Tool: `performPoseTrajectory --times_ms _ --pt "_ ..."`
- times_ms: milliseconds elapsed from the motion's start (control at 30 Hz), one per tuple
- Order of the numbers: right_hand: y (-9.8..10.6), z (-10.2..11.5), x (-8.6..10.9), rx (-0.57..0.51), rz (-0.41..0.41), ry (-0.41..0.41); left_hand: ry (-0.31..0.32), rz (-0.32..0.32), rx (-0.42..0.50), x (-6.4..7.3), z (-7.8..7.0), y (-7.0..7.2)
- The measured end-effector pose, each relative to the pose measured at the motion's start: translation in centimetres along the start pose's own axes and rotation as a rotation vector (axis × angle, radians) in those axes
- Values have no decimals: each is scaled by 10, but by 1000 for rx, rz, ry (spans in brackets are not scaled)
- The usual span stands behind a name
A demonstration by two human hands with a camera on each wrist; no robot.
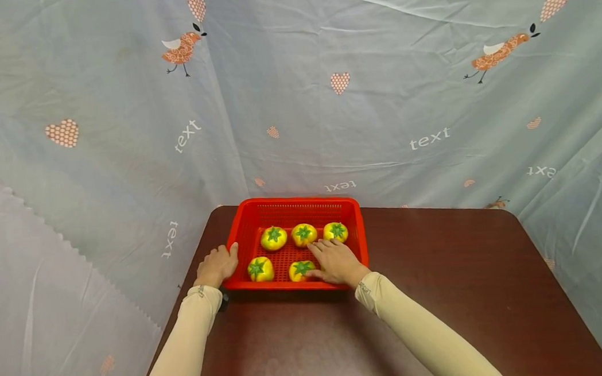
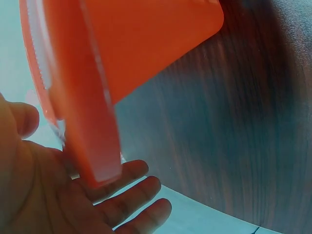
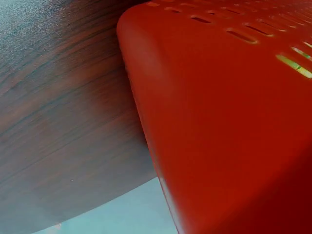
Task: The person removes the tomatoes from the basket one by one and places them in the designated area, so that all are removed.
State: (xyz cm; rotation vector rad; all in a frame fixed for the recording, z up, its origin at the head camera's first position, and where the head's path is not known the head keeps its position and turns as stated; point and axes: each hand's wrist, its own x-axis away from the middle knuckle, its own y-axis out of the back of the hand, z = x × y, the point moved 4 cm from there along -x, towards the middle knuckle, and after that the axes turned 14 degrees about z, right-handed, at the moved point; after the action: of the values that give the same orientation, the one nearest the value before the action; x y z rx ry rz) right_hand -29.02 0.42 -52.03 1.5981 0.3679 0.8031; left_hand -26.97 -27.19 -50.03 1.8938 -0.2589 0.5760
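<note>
Printed grey-blue cloth (image 1: pixel 286 120) is hanging behind and beside a dark brown table (image 1: pixel 456 265), whose left edge is running close beside the left hand (image 1: pixel 217 267). That hand is lying at the left rim of a red basket (image 1: pixel 302 200), its fingers stretching loosely rather than wrapping round it. Inside, five yellow fruits (image 1: pixel 274 244) are sitting leaf-side up, three along the back and two in front, so the gathering seems to be nearing its end: every fruit in sight is resting in the basket. Any remaining step is probably concerning the front-right part, which the right hand (image 1: pixel 335 262) is covering; its fingers are spreading, but whether they are gripping anything underneath, I cannot tell. Behind, little tabletop is showing; rightward and frontward, far more room is stretching.
</note>
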Motion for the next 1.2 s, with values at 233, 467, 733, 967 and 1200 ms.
performPoseTrajectory --times_ms 233,467,733,967,1200 --pt "-3 2 -6 -15 14 25 -12 -3 -3 -1 0 -1" --pt "-3 5 -9 -20 40 36 -13 1 7 -1 1 -2" --pt "1 10 -10 7 96 35 -12 -1 8 -1 2 -2" --pt "1 17 -13 29 140 46 -18 1 14 -1 4 -2" --pt "-3 16 -16 -45 174 30 -22 4 15 -1 4 -2"
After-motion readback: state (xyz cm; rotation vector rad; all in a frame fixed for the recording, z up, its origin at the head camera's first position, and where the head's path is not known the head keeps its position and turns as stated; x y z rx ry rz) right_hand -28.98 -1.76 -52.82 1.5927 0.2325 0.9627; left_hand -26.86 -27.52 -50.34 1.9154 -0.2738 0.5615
